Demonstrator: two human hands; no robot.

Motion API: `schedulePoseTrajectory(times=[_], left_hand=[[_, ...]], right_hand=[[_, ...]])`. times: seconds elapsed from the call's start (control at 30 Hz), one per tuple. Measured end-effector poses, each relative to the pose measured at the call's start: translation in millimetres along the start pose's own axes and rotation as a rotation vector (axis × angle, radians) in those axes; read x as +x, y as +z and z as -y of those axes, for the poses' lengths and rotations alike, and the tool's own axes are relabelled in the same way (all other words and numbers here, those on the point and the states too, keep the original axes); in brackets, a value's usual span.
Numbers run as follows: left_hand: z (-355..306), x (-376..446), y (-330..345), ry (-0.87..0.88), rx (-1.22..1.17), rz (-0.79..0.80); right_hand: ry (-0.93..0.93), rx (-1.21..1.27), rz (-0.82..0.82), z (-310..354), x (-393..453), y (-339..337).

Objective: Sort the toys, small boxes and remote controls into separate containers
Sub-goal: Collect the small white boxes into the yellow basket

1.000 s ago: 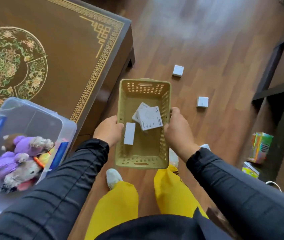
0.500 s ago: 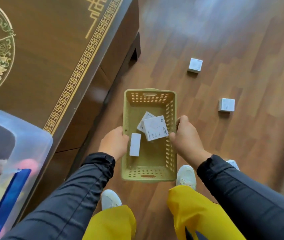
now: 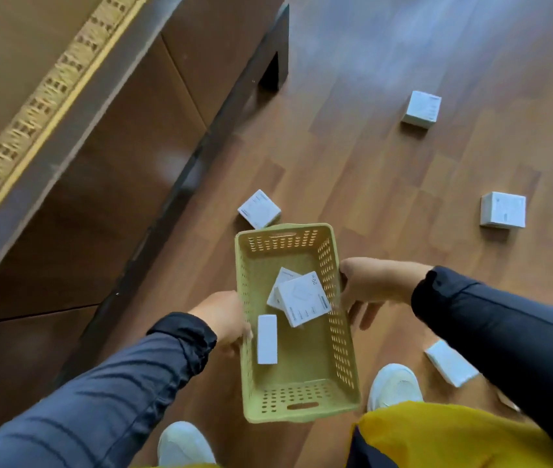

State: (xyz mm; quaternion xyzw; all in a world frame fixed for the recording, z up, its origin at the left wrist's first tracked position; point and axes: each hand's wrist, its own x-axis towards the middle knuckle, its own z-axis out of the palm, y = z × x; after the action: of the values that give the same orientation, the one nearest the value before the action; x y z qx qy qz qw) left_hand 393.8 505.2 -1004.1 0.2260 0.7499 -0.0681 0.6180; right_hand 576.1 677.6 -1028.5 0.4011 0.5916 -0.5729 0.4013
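Small boxes lie in two places: three white ones inside the green basket point(image 3: 297, 332) at the centre of the frame, and four more on the wooden floor point(image 3: 386, 184). In the basket, a narrow box point(image 3: 267, 339) lies along the left wall, and a square box point(image 3: 303, 298) rests tilted on top of another point(image 3: 280, 282). The left hand point(image 3: 224, 320) grips the basket's left rim, fingers curled over it. The right hand point(image 3: 366, 292) touches the right wall, its fingers loosely spread below. On the floor, one box point(image 3: 259, 209) sits just beyond the basket's far end, two point(image 3: 421, 109) point(image 3: 503, 210) lie at the upper right, and one point(image 3: 450, 366) at the lower right beside a white shoe point(image 3: 394, 386). A dark desk point(image 3: 65, 130) fills the upper left.
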Motion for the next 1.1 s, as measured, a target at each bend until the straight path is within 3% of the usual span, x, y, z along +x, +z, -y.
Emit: schedulePoseTrajectory(times=[0.17, 0.3, 0.5, 0.7, 0.8, 0.93, 1.0, 1.1], left_hand=[[17, 39, 15, 0.008, 0.045, -0.094], [21, 56, 7, -0.077, -0.089, -0.001], [29, 67, 3, -0.144, -0.019, 0.164], [47, 82, -3, -0.15, -0.03, 0.091], [58, 92, -10, -0.158, -0.085, 0.092], [78, 104, -14, -0.154, -0.115, 0.091], [87, 109, -13, -0.144, -0.173, 0.11], [95, 113, -9, -0.144, -0.209, 0.145]], right_hand=[[0.043, -0.031, 0.117, -3, 47, -15], [0.075, -0.076, 0.12, 3, 74, -21], [0.109, -0.124, 0.24, 4, 97, -23], [0.047, -0.214, 0.253, 18, 117, -32], [-0.022, -0.238, 0.111, 29, 129, -48], [-0.218, -0.268, -0.398, 40, 149, -63], [-0.362, -0.449, -0.614, 44, 158, -66], [-0.469, -0.616, -0.652, 51, 170, -62]])
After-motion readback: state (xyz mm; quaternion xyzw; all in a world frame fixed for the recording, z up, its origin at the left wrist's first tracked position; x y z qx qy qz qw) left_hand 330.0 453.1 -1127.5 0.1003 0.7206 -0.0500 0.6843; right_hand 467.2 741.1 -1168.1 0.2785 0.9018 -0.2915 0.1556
